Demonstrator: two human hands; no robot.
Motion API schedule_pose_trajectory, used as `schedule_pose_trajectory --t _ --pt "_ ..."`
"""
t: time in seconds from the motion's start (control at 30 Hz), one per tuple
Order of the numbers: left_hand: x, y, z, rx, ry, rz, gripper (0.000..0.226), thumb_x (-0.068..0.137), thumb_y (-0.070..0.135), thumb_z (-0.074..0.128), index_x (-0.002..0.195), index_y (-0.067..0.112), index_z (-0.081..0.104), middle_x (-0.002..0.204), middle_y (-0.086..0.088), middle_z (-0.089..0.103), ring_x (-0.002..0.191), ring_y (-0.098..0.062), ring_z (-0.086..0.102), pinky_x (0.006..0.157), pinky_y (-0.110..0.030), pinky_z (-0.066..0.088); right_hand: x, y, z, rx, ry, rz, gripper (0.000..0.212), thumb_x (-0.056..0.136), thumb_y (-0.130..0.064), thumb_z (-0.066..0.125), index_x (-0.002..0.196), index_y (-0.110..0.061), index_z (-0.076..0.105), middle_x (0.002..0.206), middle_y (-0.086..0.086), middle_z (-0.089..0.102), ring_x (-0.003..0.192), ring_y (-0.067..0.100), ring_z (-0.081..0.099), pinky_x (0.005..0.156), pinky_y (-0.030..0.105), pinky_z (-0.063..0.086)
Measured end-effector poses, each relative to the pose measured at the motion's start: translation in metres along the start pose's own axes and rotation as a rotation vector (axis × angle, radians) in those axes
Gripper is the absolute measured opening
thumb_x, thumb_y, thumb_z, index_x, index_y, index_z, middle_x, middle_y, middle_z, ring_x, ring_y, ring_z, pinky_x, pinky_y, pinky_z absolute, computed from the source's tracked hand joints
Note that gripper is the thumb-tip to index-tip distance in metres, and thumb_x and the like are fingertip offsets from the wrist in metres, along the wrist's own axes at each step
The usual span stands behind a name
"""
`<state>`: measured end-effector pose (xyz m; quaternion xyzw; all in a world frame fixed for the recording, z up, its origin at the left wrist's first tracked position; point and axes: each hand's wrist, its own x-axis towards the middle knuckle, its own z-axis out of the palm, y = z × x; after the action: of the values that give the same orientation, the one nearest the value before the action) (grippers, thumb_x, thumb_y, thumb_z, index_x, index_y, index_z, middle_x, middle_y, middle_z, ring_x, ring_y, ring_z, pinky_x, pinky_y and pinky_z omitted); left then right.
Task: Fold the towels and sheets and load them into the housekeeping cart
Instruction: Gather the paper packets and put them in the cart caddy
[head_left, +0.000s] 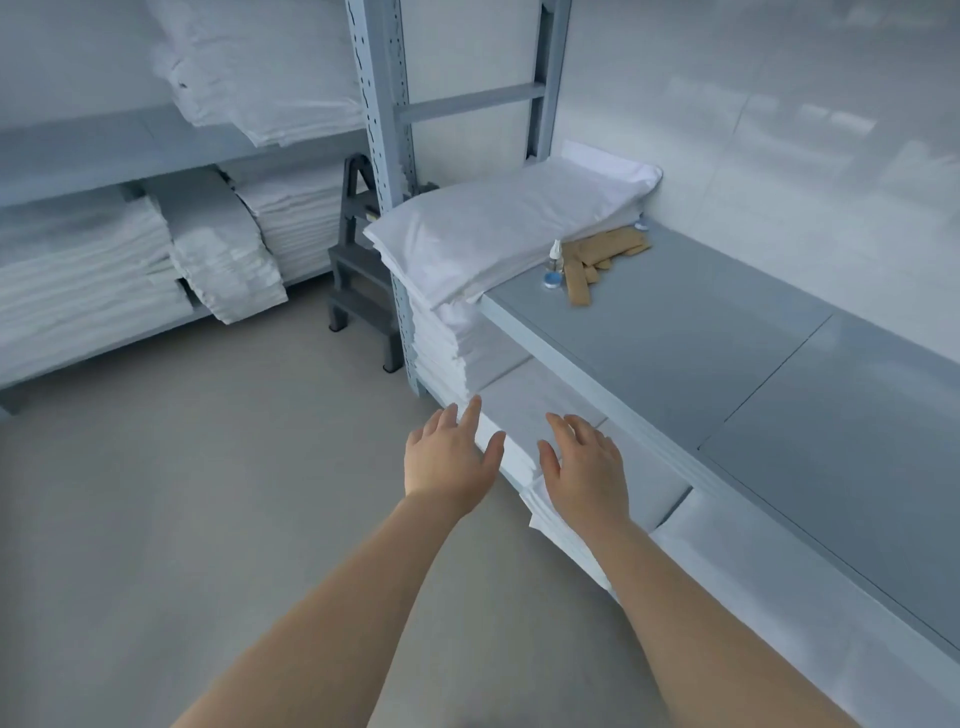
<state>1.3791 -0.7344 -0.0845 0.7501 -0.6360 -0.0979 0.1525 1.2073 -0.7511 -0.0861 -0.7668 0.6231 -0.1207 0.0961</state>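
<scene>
From the head camera, both arms reach forward and down toward the lower shelf of a grey metal counter (675, 332). The left hand (449, 457) has its fingers straight and spread, holding nothing, poised just at the outer edge of a low stack of flat white folded sheets (524, 415) lying on that lower shelf. The right hand (584, 467) is likewise spread and empty, hovering over or just touching the top of the same stack; contact cannot be told for sure.

Beyond the hands, further along the shelf, a taller pile of white folded linen (447, 343) rises to counter height, with a plump white pillow (498, 228) lying across its top. Beyond the right hand, on the counter top, stand a small clear spray bottle with blue liquid (555, 265) and a pair of tan rubber gloves (597, 260).

Well off to the left of the left hand, grey shelving (104, 145) carries more stacks of folded white linen, and a grey step stool (358, 291) stands beside its upright.

No housekeeping cart shows anywhere. Much linen appears folded already; judging by this, the person is about to pick up a stack, and the loading remains to be done.
</scene>
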Motion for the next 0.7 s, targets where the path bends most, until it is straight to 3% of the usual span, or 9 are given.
schedule_pose_trajectory --t 0.4,0.7 --pt "0.134 -0.023 0.021 -0.015 -0.100 0.100 0.065 0.095 0.059 0.025 0.153 0.031 0.015 0.156 -0.004 0.029 0.145 -0.020 0.023 0.115 -0.039 0.020 0.117 -0.005 0.031 -0.046 -0.011 0.127 0.048 0.102 -0.041 0.029 0.146 -0.024 0.034 0.151 0.001 0.037 0.139 0.018 0.033 0.115 0.042 0.026" --pt "0.272 -0.007 0.019 0.047 -0.154 0.232 0.066 0.096 0.059 0.023 0.153 0.029 0.012 0.156 -0.006 0.029 0.145 -0.023 0.023 0.117 -0.042 0.019 0.233 0.006 0.036 0.007 0.085 0.228 0.045 0.101 -0.037 0.037 0.142 -0.020 0.042 0.144 0.006 0.045 0.132 0.025 0.042 0.109 0.043 0.033"
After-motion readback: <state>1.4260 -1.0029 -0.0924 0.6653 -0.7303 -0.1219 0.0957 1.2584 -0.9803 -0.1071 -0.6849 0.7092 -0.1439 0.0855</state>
